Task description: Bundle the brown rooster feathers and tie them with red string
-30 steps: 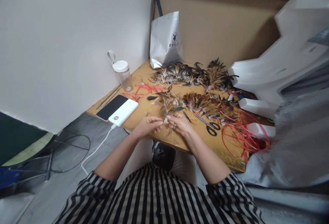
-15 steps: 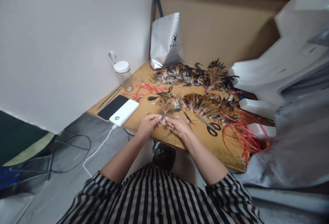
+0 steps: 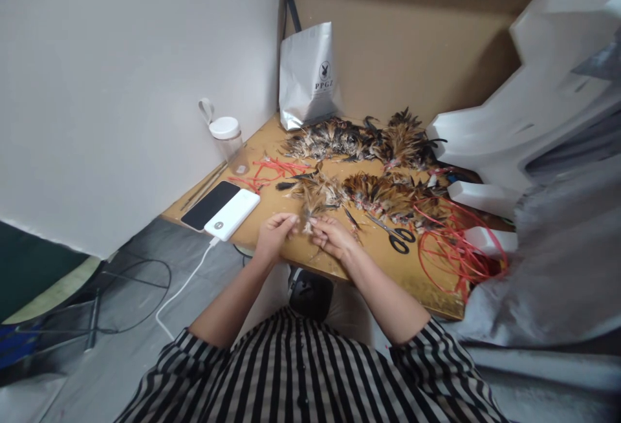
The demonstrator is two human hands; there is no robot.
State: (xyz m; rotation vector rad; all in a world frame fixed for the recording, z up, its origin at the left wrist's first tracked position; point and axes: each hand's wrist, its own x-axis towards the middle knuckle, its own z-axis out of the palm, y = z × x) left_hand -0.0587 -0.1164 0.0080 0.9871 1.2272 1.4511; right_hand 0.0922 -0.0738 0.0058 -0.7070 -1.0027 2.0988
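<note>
Near the front edge of the table, my right hand [image 3: 334, 237] pinches a small bunch of feathers [image 3: 313, 206] by its pale, fluffy base, with the brown tips pointing away from me. A short gap to the left of it, my left hand [image 3: 277, 235] has its thumb and finger pressed together; whether anything fine is between them is too small to tell. Brown and black feathers [image 3: 388, 195] lie in a row just beyond my hands. Black-handled scissors [image 3: 400, 238] rest to the right of my right hand.
More feathers [image 3: 354, 138] are heaped at the back, before a silver bag [image 3: 306, 80]. Red plastic strips [image 3: 281, 167] lie at left, with a tangle of red strips [image 3: 451, 255] at right. A clear bottle [image 3: 230, 145], a phone [image 3: 211, 205] and a cabled power bank [image 3: 231, 215] stand left.
My left hand has moved left, away from the feather bunch and my right hand. The right hand still pinches the bunch. The whole view has shifted slightly.
</note>
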